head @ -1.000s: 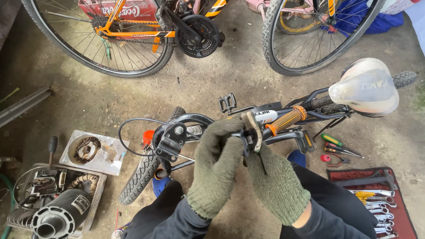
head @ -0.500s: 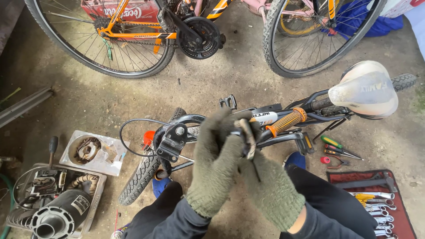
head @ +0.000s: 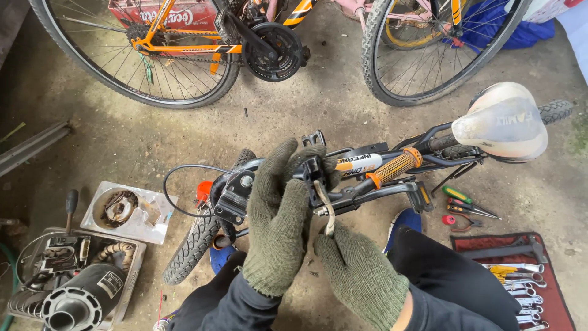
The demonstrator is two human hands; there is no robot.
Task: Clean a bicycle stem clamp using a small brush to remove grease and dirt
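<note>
Both my hands wear olive knit gloves. A small black bicycle [head: 367, 165] stands below me, with an orange handlebar grip [head: 395, 167] and a whitish saddle [head: 503, 122]. My left hand [head: 278, 214] wraps around the black brake lever clamp [head: 312, 168] on the handlebar. My right hand [head: 355, 270] sits lower and grips the end of the curved metal brake lever [head: 323, 205]. A black cable [head: 184, 178] loops out to the left of the bar.
An orange bicycle [head: 184, 43] and another wheel [head: 429, 49] stand at the back. A red tool roll [head: 520, 270] with wrenches lies right, screwdrivers [head: 465, 202] near it. Trays of parts [head: 125, 211] and a black cylinder [head: 82, 294] lie left on the concrete floor.
My left hand has closed further over the clamp, and my right hand has dropped down to the lever's tip. The view has shifted slightly.
</note>
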